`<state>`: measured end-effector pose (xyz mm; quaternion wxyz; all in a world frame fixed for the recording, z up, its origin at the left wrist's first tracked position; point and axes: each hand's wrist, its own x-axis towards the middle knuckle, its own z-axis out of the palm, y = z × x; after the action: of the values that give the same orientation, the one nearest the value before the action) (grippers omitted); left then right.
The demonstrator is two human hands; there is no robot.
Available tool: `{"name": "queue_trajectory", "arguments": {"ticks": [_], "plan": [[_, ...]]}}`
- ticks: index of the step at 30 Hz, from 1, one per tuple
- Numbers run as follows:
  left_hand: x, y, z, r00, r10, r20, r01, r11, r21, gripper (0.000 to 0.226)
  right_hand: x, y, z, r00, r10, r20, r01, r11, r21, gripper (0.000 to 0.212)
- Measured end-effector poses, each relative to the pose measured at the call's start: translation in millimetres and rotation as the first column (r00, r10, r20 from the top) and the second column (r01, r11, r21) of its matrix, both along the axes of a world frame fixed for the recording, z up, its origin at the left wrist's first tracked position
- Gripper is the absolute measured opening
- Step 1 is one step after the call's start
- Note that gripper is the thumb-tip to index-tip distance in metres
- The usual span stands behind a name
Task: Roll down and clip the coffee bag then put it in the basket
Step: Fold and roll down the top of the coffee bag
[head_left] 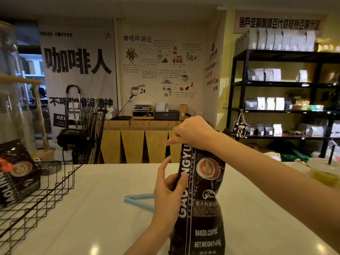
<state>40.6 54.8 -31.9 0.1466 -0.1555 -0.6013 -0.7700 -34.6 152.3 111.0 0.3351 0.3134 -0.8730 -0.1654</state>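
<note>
Right hand (pixel 193 132) up top, fingers pinched shut on the upper edge of the bag (pixel 201 199). Left hand (pixel 170 186) down at the bag's left side, thumb pressed on the front and the other fingers spread loose behind, so it steadies rather than clamps.

The bag stands upright on the counter (pixel 92 208), long axis near vertical, top leaning a touch to the left, printed face toward the wearer. It's tall, dark and glossy. Big white letters run sideways up the left edge: "GAO", then a gap behind the thumb, then "NGYU". A thin line of "BAKED COFFEE" runs beside them. Up high there's a round latte-art picture; in the middle a small logo and Chinese characters; lower down "BAKED.COFFEE" and "NET.WEIGHT:", the figure after it blurred.

A pale blue clip (pixel 139 200) lies open in a V on the counter, just left of the bag, partly behind the left hand.

The black wire basket (pixel 46 190) sits at the left edge, well apart from the bag, with a second dark bag (pixel 17 172) in it, showing the same latte picture.

On the far wall a banner (pixel 77 70) reads "NEED COFFEE" above large Chinese characters.
</note>
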Motion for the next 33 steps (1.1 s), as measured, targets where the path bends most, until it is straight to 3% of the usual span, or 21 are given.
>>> {"name": "queue_trajectory", "arguments": {"ticks": [7,11,13,15,17,18,21,24,27,31,33], "plan": [[-7.3,-14.4,3.6,0.965,-0.186,0.186,0.157,0.974,0.161,0.022,11.4,-11.6,-7.2,0.987,0.135,-0.090,-0.138,0.990,-0.028,0.037],[-12.6,-21.4,4.6,0.938,-0.237,0.253,0.185,0.960,0.212,0.028,23.4,6.0,-17.7,0.906,0.180,-0.384,-0.322,0.881,-0.346,0.025],[-16.7,-25.3,4.8,0.933,-0.216,0.287,0.150,0.960,0.235,0.030,29.4,19.1,-30.7,0.887,0.138,-0.441,-0.399,0.710,-0.580,0.027],[-19.4,-28.2,3.9,0.930,-0.195,0.311,0.115,0.960,0.256,0.031,37.9,29.5,-53.8,0.918,0.178,-0.355,-0.396,0.357,-0.846,0.019],[-21.3,-29.7,1.9,0.930,-0.179,0.321,0.085,0.955,0.285,0.028,46.7,36.3,-85.3,0.937,0.316,-0.152,-0.171,0.033,-0.985,0.015],[-22.4,-30.2,0.4,0.930,-0.170,0.325,0.068,0.951,0.303,0.025,50.2,39.3,-103.2,0.919,0.393,-0.038,-0.023,-0.045,-0.999,0.018],[-25.3,-30.3,-3.1,0.928,-0.152,0.341,0.019,0.932,0.363,0.020,58.0,42.7,-146.6,0.769,0.594,0.236,0.305,-0.017,-0.952,0.034],[-27.9,-28.9,-4.6,0.930,-0.099,0.354,-0.038,0.931,0.362,0.020,60.8,36.5,-165.4,0.600,0.741,0.303,0.460,-0.009,-0.888,0.038],[-28.9,-28.6,-4.8,0.945,0.039,0.326,-0.119,0.966,0.230,0.024,58.5,32.5,-168.5,0.598,0.755,0.269,0.495,-0.084,-0.865,0.042],[-33.9,-29.1,7.8,0.936,0.252,0.244,-0.238,0.967,-0.086,0.049,55.8,30.9,-166.6,0.618,0.747,0.245,0.522,-0.157,-0.838,0.049],[-37.5,-28.5,22.2,0.923,0.385,0.001,-0.367,0.881,-0.298,0.055,56.2,29.8,-165.7,0.616,0.747,0.249,0.527,-0.156,-0.836,0.052]]}}
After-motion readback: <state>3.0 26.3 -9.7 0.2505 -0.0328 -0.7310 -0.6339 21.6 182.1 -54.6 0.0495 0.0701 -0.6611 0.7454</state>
